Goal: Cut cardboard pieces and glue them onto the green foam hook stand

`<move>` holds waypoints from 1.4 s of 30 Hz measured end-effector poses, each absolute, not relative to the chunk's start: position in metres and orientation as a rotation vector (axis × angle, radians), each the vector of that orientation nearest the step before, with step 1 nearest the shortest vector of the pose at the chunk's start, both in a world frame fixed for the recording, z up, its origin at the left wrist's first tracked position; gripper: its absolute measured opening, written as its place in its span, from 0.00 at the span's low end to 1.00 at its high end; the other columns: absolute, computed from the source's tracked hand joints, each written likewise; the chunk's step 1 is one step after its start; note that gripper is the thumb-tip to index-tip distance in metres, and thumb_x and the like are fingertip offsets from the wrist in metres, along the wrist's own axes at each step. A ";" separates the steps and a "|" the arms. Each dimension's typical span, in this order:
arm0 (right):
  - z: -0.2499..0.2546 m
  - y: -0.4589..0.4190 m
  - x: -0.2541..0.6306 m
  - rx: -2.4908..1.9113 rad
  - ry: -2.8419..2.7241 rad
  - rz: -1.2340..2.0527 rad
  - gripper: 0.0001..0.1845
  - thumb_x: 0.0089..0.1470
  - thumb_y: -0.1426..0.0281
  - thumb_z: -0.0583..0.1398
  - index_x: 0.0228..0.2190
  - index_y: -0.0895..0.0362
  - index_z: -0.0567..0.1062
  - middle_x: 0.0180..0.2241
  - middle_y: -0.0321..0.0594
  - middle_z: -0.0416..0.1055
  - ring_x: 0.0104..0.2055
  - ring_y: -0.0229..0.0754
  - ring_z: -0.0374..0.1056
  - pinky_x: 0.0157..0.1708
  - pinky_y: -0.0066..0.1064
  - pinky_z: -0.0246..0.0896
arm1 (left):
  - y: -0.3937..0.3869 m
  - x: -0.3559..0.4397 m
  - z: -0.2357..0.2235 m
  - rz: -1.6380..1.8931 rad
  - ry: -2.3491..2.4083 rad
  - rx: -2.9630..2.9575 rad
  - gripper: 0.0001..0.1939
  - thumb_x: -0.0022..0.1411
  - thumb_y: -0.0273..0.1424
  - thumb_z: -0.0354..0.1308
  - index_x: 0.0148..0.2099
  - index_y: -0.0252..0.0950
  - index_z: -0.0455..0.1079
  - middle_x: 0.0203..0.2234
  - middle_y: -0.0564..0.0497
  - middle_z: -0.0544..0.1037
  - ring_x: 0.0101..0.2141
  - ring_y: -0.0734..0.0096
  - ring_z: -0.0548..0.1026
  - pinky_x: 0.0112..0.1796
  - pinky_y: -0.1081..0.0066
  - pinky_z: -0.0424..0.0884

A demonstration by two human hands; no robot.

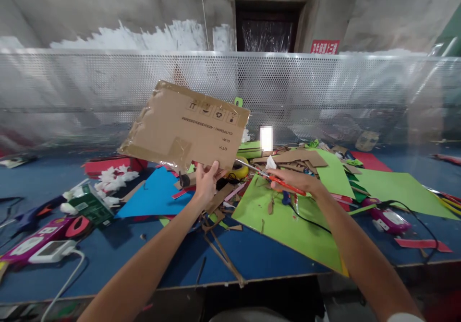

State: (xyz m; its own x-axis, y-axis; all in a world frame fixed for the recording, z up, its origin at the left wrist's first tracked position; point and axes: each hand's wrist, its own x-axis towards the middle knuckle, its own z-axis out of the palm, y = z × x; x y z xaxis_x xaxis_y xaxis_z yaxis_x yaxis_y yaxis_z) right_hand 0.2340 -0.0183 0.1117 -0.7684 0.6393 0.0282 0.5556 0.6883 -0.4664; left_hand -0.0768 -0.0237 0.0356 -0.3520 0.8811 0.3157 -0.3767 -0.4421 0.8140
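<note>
A large piece of brown cardboard (162, 125) with tape along its edges and upside-down printing is held up, tilted, above the table. My left hand (206, 184) pinches its lower edge, thumb on the printed face. In my right hand (293, 179) is a pair of scissors (288, 185) with orange handles. Their blades point left, and the tips are at the cardboard's lower right edge; I cannot tell whether they are cutting into it. Below my right hand lies a green sheet (281, 226), and a blue sheet (153, 195) is left of my left hand.
A blue table (133, 259) carries cardboard scraps (295, 158), a yellow tape roll (240, 169), a green box (90, 206), a purple power strip (39, 238) with a white charger, and another purple socket (391, 220) with a black cord. A perforated metal screen (126, 82) stands behind.
</note>
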 end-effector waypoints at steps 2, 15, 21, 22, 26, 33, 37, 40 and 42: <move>0.109 -0.017 0.232 -0.941 -2.727 0.722 0.29 0.68 0.46 0.53 0.51 0.57 0.74 0.41 0.47 0.75 0.35 0.45 0.67 0.36 0.33 0.61 | -0.025 -0.077 0.037 1.882 0.807 0.966 0.26 0.55 0.40 0.76 0.50 0.44 0.67 0.49 0.50 0.81 0.43 0.62 0.82 0.41 0.62 0.83; 0.104 -0.028 0.221 -1.051 -2.670 0.717 0.28 0.66 0.48 0.56 0.55 0.53 0.77 0.41 0.46 0.77 0.38 0.49 0.72 0.37 0.34 0.63 | -0.036 -0.065 0.043 1.785 0.842 1.099 0.22 0.56 0.40 0.75 0.44 0.41 0.67 0.37 0.55 0.75 0.35 0.69 0.80 0.38 0.63 0.83; 0.100 -0.028 0.218 -1.042 -2.665 0.697 0.28 0.67 0.51 0.57 0.60 0.52 0.74 0.48 0.49 0.78 0.44 0.52 0.74 0.42 0.37 0.66 | -0.038 -0.065 0.045 1.759 0.845 1.124 0.23 0.57 0.39 0.75 0.47 0.41 0.67 0.41 0.53 0.76 0.33 0.71 0.79 0.39 0.62 0.83; 0.100 -0.029 0.218 -1.049 -2.661 0.698 0.27 0.67 0.51 0.57 0.59 0.52 0.75 0.48 0.49 0.79 0.44 0.52 0.74 0.42 0.36 0.65 | -0.038 -0.065 0.045 1.759 0.846 1.120 0.23 0.57 0.39 0.75 0.47 0.41 0.67 0.41 0.53 0.76 0.33 0.71 0.79 0.39 0.62 0.84; 0.103 -0.032 0.212 -1.096 -2.603 0.697 0.23 0.65 0.52 0.58 0.50 0.53 0.79 0.48 0.47 0.79 0.45 0.52 0.74 0.43 0.35 0.64 | -0.037 -0.065 0.045 1.766 0.849 1.119 0.22 0.56 0.38 0.75 0.47 0.41 0.68 0.40 0.53 0.76 0.34 0.71 0.79 0.38 0.62 0.84; 0.091 -0.030 0.200 -1.159 -2.465 0.727 0.26 0.62 0.47 0.57 0.34 0.55 0.81 0.30 0.41 0.76 0.32 0.45 0.68 0.33 0.32 0.57 | -0.034 -0.069 0.044 1.759 0.845 1.132 0.24 0.55 0.40 0.76 0.49 0.40 0.71 0.42 0.49 0.80 0.34 0.68 0.81 0.35 0.67 0.84; 0.079 -0.031 0.195 -1.146 -2.406 0.650 0.26 0.61 0.46 0.58 0.28 0.56 0.78 0.23 0.35 0.67 0.27 0.40 0.61 0.29 0.30 0.51 | -0.029 -0.075 0.042 1.762 0.846 1.132 0.27 0.53 0.41 0.77 0.50 0.39 0.71 0.42 0.47 0.81 0.33 0.66 0.82 0.34 0.66 0.83; 0.075 -0.035 0.192 -1.117 -2.379 0.695 0.26 0.62 0.48 0.58 0.25 0.56 0.75 0.20 0.33 0.61 0.24 0.38 0.57 0.27 0.29 0.49 | -0.026 -0.080 0.040 1.758 0.847 1.122 0.27 0.51 0.42 0.78 0.49 0.38 0.72 0.38 0.49 0.81 0.31 0.68 0.81 0.33 0.66 0.83; 0.073 -0.038 0.191 -1.104 -2.351 0.749 0.26 0.62 0.48 0.58 0.24 0.56 0.73 0.19 0.33 0.58 0.21 0.38 0.58 0.24 0.29 0.49 | -0.025 -0.082 0.040 1.754 0.849 1.122 0.27 0.50 0.42 0.78 0.47 0.38 0.72 0.36 0.50 0.81 0.29 0.68 0.80 0.32 0.67 0.82</move>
State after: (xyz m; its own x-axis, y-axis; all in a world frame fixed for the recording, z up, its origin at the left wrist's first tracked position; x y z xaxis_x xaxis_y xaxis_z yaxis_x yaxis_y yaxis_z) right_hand 0.1906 -0.0376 0.0734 -0.5873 0.7947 0.1536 0.5595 0.5357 -0.6324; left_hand -0.0816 -0.0253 0.0400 -0.2221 0.9142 0.3389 -0.3009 -0.3949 0.8680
